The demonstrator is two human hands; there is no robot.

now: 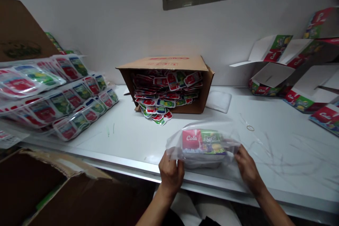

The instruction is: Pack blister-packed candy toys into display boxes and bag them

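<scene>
A small printed carton [203, 141] with red "Cola" and green "Sprite" panels sits inside a clear plastic bag [174, 137] at the table's front edge. My left hand [171, 169] pinches the bag's near left side. On the right, my right hand [246, 166] grips the bag's other side, its fingers partly behind the film. Between the hands the plastic is spread around the carton. Beyond it, a cardboard box [164, 63] lies on its side, opening toward me, filled with red and green sachets [172, 81], some spilling onto the table.
Plastic-wrapped stacks of sachets [71, 106] line the left side. Open printed cartons [302, 99] crowd the right. A folded clear bag [219, 100] and a rubber band [250, 128] lie on the white table [127, 141]. An open brown box [87, 197] stands below the edge, lower left.
</scene>
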